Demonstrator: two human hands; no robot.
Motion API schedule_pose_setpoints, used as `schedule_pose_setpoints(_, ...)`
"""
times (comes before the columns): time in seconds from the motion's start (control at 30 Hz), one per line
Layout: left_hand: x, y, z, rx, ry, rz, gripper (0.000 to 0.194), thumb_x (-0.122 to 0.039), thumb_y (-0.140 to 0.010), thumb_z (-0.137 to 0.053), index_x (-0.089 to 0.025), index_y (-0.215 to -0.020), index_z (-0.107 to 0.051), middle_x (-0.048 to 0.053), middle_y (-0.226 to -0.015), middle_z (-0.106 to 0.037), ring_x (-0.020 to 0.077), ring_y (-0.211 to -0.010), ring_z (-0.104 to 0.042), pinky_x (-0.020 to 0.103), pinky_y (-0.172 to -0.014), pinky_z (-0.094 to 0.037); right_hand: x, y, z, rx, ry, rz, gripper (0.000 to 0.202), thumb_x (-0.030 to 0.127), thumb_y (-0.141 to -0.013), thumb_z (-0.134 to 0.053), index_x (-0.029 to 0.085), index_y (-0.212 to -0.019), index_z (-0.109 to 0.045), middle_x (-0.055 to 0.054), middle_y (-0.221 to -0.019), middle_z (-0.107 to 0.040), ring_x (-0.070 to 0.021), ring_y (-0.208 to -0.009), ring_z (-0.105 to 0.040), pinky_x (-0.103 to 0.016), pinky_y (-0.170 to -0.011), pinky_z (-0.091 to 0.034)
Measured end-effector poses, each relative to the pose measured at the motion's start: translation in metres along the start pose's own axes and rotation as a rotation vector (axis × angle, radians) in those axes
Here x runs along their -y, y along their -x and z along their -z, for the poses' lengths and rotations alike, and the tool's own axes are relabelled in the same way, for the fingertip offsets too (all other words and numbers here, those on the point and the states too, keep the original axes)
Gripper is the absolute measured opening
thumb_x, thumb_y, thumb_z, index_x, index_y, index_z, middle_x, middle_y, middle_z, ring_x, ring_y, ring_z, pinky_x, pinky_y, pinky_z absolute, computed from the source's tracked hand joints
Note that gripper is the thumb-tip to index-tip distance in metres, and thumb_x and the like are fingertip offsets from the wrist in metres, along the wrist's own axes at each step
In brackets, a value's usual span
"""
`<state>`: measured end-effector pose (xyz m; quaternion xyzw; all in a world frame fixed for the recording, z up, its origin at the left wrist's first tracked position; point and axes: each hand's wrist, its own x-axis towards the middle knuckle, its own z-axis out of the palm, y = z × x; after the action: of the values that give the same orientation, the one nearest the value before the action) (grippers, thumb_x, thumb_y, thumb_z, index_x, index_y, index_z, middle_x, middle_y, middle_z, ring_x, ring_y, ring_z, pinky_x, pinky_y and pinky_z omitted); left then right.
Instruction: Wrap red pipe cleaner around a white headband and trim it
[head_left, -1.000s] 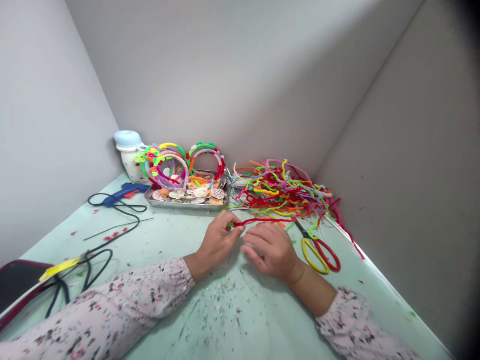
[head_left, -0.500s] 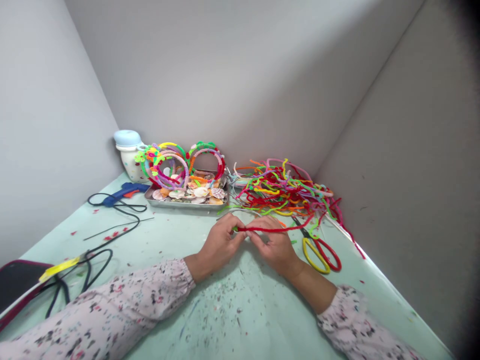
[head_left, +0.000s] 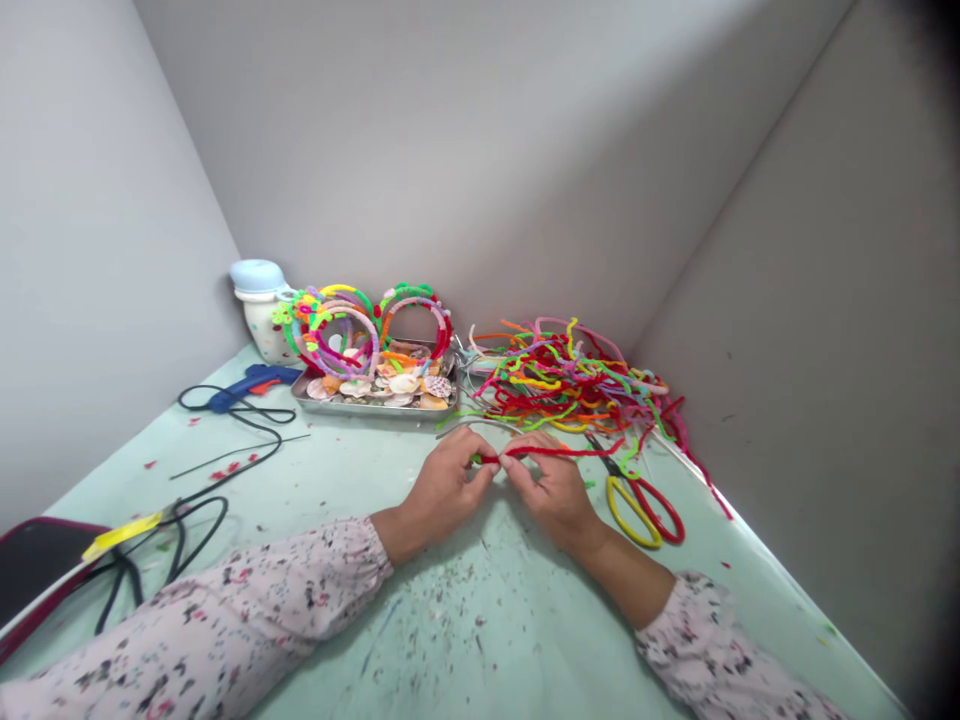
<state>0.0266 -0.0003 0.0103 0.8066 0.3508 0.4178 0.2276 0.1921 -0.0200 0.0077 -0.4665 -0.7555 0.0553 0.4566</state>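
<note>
A red fuzzy stem (head_left: 577, 453) runs between my hands, its free end pointing right over the back of my right hand. My left hand (head_left: 450, 485) is closed, thumb and fingers pinching the wrapped part, where a bit of green (head_left: 477, 459) shows. Close beside it, my right hand (head_left: 553, 490) pinches the red stem between thumb and forefinger. A thin grey band (head_left: 480, 422) curves just behind both hands. What lies inside the curled fingers is hidden.
Scissors (head_left: 646, 510) with yellow and red handles lie right of my right hand. Behind are a pile of coloured stems (head_left: 570, 375), a metal tray (head_left: 375, 408) with shells and fuzzy hoops (head_left: 414, 300), and a jar (head_left: 262, 320). A blue glue gun (head_left: 244, 388) and black cables (head_left: 262, 450) lie left.
The free end of the red stem has swung slightly upward and looks wavier. My right thumb and fingers have shifted a little along it. The whole view has moved very slightly.
</note>
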Motion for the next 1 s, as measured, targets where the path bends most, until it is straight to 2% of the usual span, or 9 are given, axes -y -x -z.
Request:
schedule_pose_setpoints(0.67, 0.0002, -0.0004, 0.0001, 0.046, -0.040, 0.020, 0.005, -0.018, -0.082, -0.051, -0.017, -0.082, -0.056, 0.002, -0.080, -0.053, 0.0148, -0.075, -0.048, 0.026, -0.067, -0.038, -0.0014, 0.0015, -0.0010, 0.059, -0.138, -0.139, 0.015, 0.026, -0.087, -0.051, 0.019, -0.082, -0.063, -0.003, -0.081, -0.064, -0.0187, -0.081, -0.058, -0.030, -0.078, -0.043)
schedule_pose_setpoints(1.0, 0.0013, 0.0000, 0.0000, 0.035, -0.037, 0.021, 0.005, -0.016, -0.081, -0.051, -0.017, -0.076, -0.054, 0.001, -0.078, -0.053, 0.0143, -0.075, -0.048, 0.027, -0.069, -0.038, -0.0043, 0.0007, 0.0007, 0.105, -0.203, -0.129, 0.018, 0.025, -0.088, -0.048, 0.019, -0.082, -0.064, -0.003, -0.081, -0.065, -0.0180, -0.080, -0.059, -0.030, -0.078, -0.044)
